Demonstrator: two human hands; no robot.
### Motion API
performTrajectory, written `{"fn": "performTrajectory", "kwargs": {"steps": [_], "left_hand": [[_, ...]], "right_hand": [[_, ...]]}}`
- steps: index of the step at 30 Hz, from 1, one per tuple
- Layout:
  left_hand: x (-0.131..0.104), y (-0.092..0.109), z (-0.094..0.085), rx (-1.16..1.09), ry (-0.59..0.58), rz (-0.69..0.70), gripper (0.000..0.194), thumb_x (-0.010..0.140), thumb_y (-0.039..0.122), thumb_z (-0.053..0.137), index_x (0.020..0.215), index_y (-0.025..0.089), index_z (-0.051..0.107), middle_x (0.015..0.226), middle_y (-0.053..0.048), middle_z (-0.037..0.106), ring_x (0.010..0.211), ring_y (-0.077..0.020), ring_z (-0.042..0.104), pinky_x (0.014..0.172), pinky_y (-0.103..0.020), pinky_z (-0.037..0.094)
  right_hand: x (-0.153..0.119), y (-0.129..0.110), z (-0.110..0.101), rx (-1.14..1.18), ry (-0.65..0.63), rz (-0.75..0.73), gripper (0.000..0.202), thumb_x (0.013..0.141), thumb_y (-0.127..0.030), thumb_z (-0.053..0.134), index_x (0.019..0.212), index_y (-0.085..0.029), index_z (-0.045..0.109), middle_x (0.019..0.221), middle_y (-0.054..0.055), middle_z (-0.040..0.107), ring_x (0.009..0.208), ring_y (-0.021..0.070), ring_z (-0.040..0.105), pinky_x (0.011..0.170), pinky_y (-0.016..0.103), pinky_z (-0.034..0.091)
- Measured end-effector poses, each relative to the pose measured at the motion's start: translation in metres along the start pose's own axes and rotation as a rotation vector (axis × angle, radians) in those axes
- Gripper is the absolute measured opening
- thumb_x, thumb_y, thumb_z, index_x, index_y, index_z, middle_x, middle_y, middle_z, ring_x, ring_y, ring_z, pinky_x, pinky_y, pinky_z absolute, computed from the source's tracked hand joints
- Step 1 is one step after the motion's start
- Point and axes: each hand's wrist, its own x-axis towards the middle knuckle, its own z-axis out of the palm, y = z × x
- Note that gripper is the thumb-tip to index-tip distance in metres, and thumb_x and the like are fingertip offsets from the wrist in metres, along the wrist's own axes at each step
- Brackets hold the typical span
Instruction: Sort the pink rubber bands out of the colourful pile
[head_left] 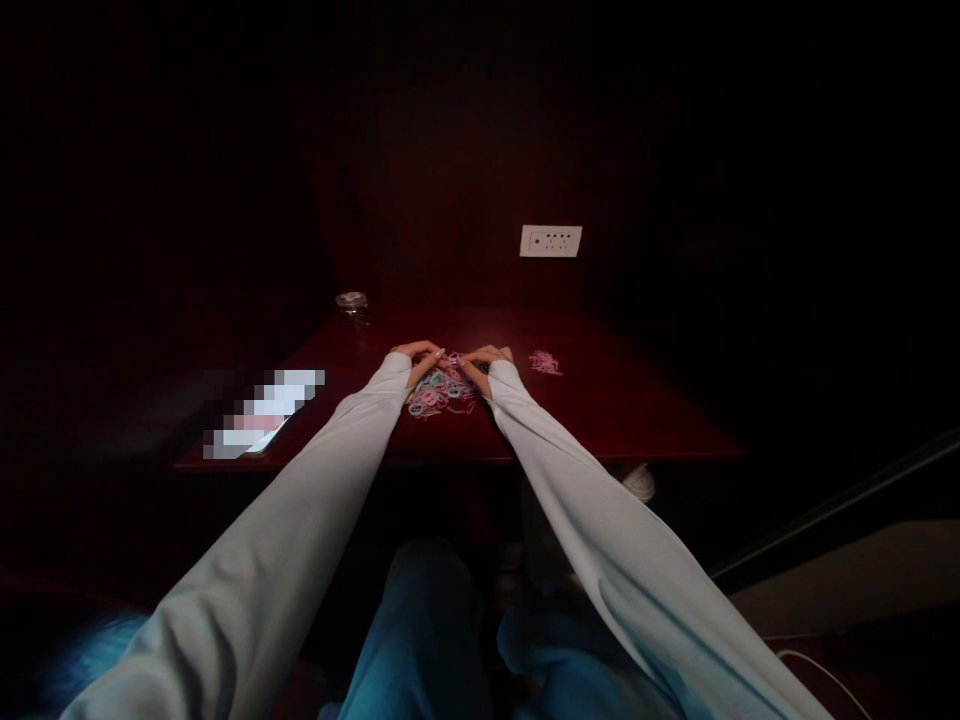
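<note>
A pile of colourful hair ties (430, 398), in pink, blue, green and yellow, lies on the dark red table. Over its far edge, my left hand (420, 352) and my right hand (486, 358) come close together with fingertips pinched. Between them is a small pinkish elastic hair tie (453, 361), gripped from both sides; its exact shape is too small to make out. To the right of my right hand sits a separate small heap of pink hair ties (545, 363). My palms are partly hidden by the grey sleeves and the angle.
A clear lidded jar (352, 308) stands at the table's back left. A phone (266, 415) with a lit, blurred screen lies near the left front edge. A white socket panel (551, 241) is set in the wall behind the table (615, 420).
</note>
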Motion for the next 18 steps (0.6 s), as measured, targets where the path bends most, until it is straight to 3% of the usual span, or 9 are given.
{"fn": "performTrajectory", "kwargs": {"steps": [9,14,18], "left_hand": [[-0.0011,0.0048,-0.0035,0.120,-0.035,0.048,0.039,0.083,0.055,0.058,0.085,0.019,0.073,0.079,-0.007,0.078,0.068,-0.0178,0.065,0.066,-0.028,0.051],[0.0000,0.0038,-0.0059,0.147,0.030,0.052,0.040,0.088,0.054,0.053,0.084,0.020,0.073,0.081,-0.006,0.077,0.079,-0.0207,0.069,0.075,-0.030,0.053],[0.0016,0.0020,-0.0067,0.143,0.091,0.008,0.043,0.091,0.057,0.049,0.082,0.021,0.072,0.078,-0.005,0.076,0.077,-0.0197,0.069,0.076,-0.029,0.052]], "right_hand": [[0.0012,0.0005,0.0054,-0.002,0.027,0.006,0.013,0.084,-0.037,0.073,0.090,-0.028,0.081,0.094,0.003,0.074,0.098,0.0205,0.057,0.094,0.037,0.036],[0.0023,0.0018,0.0078,0.003,0.031,0.008,0.017,0.088,-0.040,0.070,0.087,-0.028,0.081,0.090,0.002,0.075,0.095,0.0201,0.057,0.093,0.037,0.036],[0.0019,0.0028,0.0076,0.014,0.023,-0.007,0.021,0.090,-0.043,0.067,0.088,-0.028,0.082,0.089,0.003,0.075,0.093,0.0194,0.058,0.093,0.036,0.036]]}}
